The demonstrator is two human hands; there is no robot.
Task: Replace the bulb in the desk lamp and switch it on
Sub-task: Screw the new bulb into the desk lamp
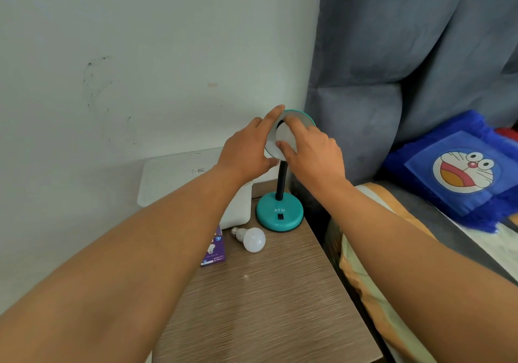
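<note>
Two bulbs: one in the lamp (280, 214), apparently gripped; one (253, 239) lying loose.

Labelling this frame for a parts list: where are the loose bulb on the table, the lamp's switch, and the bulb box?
loose bulb (253, 239), head view, on its white globe.
lamp's switch (279, 216), head view, on the black rocker in the teal base.
bulb box (214, 252), head view, on its purple face.
</note>
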